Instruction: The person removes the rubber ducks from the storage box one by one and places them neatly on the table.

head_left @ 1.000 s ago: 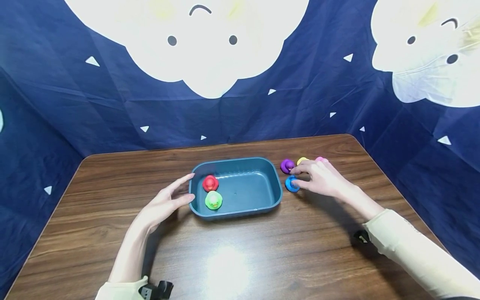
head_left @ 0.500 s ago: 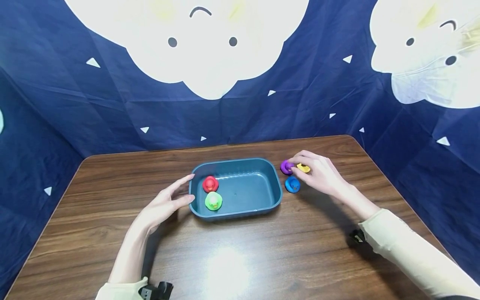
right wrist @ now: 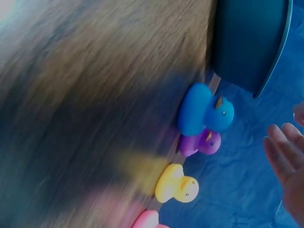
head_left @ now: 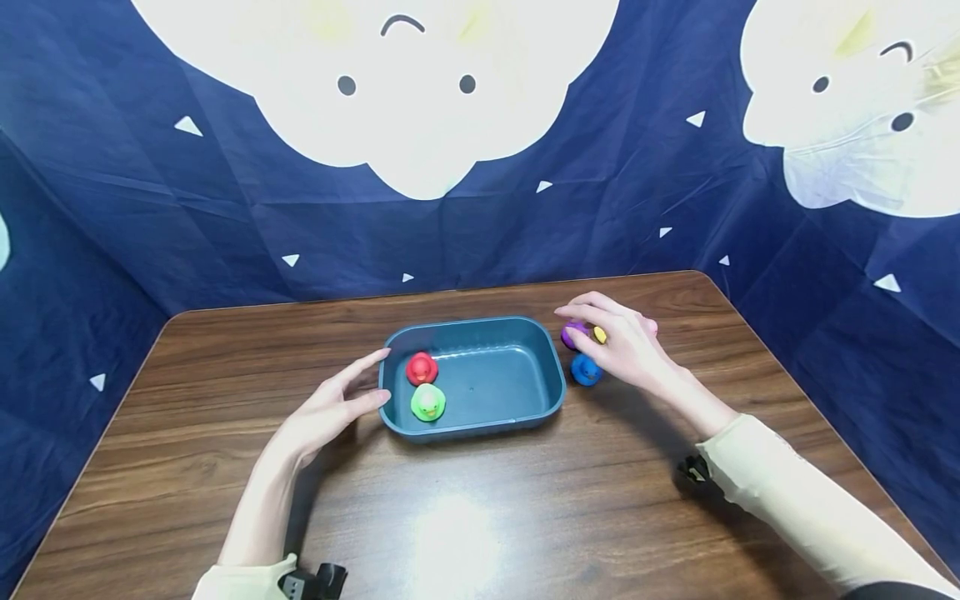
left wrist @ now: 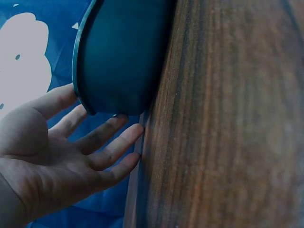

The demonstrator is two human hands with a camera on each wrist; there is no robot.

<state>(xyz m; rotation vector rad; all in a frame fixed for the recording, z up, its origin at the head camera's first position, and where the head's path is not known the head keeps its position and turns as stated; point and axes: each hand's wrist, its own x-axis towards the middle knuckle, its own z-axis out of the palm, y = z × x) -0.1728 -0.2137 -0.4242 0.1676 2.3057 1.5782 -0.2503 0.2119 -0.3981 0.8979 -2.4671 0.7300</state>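
My left hand (head_left: 322, 417) touches the left end of a dark teal plastic bin (head_left: 502, 375) with thumb and fingertips, its fingers spread. Inside the bin, at its left, sit a red rubber duck (head_left: 422, 368) and a green rubber duck (head_left: 428, 402). My right hand (head_left: 633, 346) hovers over several ducks right of the bin, its fingers extended and holding nothing. Beneath and around it are a blue duck (right wrist: 195, 111), a purple duck (right wrist: 191, 144), a yellow duck (right wrist: 172, 185) and a pink duck (right wrist: 148, 219). From the head view, the right hand partly hides the purple, yellow and pink ones.
The wood-grain table (head_left: 300, 492) reaches back to a dark blue cloth (head_left: 217, 217) printed with white clouds. Black cameras sit at both cuffs, the left one (head_left: 315, 581) close over the tabletop.
My right hand has lifted off from beside the blue duck and shifted back and left, over the purple one. The left hand and the bin stay where they were.
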